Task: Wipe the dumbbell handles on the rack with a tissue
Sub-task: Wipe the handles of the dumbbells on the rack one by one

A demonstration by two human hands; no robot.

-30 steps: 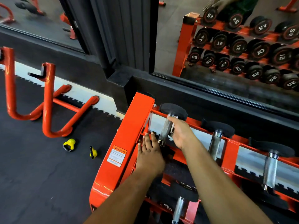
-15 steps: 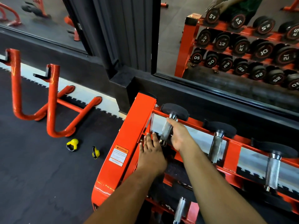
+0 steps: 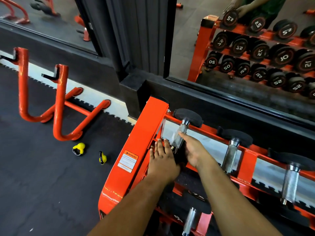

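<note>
Dumbbell handle (image 3: 179,136), the first one at the left end of the rack's top row, is a knurled steel bar sloping down toward the person between two black end weights, the far weight (image 3: 187,116) in plain sight. The right hand (image 3: 194,152) lies against the bar's right side with its fingers (image 3: 183,136) extended along the metal; a faint pale smear just left of those fingertips may be the tissue (image 3: 173,136), though it is too blurred to be sure. To wipe well, I judge the tissue should wrap around the bar and travel its whole length, turning so the underside is covered, since knurling traps grime. The left hand (image 3: 162,159) rests flat, fingers together and straight, on the near weight and the frame just left of the bar, steadying it. Right of the fingers, two more handles (image 3: 230,155) wait in the same row, and another (image 3: 190,220) lies below the wrists. Beyond stands the orange rack (image 3: 136,145) upright with its warning label (image 3: 127,160); two small yellow kettlebells (image 3: 78,148) lie on the floor, well left.
</note>
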